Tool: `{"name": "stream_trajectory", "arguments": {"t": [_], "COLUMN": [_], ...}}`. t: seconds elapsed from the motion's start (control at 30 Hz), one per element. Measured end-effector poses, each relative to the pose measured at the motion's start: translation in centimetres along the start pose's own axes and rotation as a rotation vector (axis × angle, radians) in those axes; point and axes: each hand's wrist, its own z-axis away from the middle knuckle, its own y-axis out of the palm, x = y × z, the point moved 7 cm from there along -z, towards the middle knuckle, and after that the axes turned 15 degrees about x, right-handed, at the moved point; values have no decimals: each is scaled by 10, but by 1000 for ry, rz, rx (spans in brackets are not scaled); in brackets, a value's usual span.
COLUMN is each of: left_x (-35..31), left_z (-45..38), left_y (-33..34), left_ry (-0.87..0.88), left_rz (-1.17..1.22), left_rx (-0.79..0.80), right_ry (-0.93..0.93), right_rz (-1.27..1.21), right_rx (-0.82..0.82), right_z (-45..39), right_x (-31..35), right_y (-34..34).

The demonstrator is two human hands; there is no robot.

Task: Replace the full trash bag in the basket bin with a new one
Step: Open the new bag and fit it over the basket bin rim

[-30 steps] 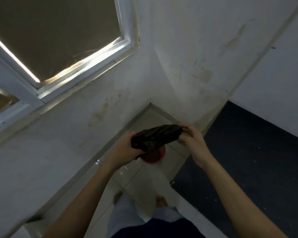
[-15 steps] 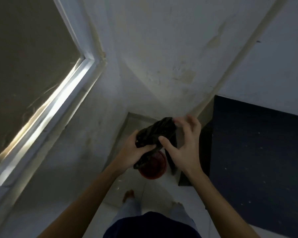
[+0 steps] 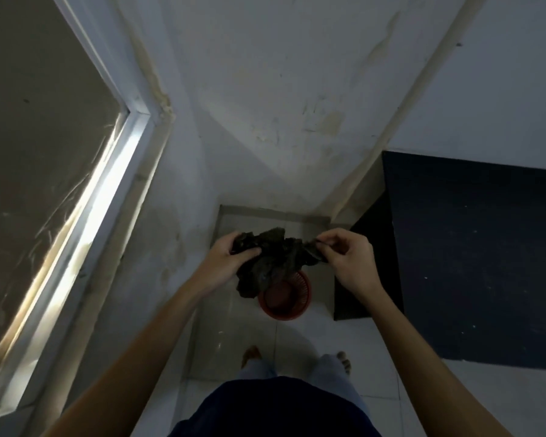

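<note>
A crumpled black trash bag [image 3: 270, 260] hangs between my two hands above the floor. My left hand [image 3: 230, 257] grips its left side with the thumb over the plastic. My right hand [image 3: 344, 257] pinches the bag's right edge between thumb and fingertips. Below the bag, on the tiled floor, stands a small round red basket bin [image 3: 289, 298]; its inside looks bare and its near-left rim is hidden by the hanging bag.
The bin stands in a narrow corner between stained white walls [image 3: 265, 105]. A window with a white frame [image 3: 133, 127] is on the left. A dark blue panel [image 3: 479, 263] stands on the right. My bare feet [image 3: 251, 354] are on the tiles just before the bin.
The bag has been pulled apart from a tight folded bundle into a wider, loosely crumpled shape. My right hand moved to the right along its edge. The view tilted further down toward the bin.
</note>
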Motion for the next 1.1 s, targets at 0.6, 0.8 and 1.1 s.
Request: {"name": "stream_trajectory", "arguments": {"t": [0.6, 0.8, 1.1], "left_x": [-24, -53, -31], "left_z": [-19, -18, 14], "left_y": [26, 51, 4], "left_ry": [18, 128, 138], "left_rz": [-200, -216, -123], "left_rx": [-90, -43, -289], "right_ry": [8, -31, 150], "right_rz": [164, 298, 196], "right_rx": [362, 382, 165], "right_z": [1, -15, -12], "right_x": [4, 9, -44], "right_y": [16, 26, -58]}}
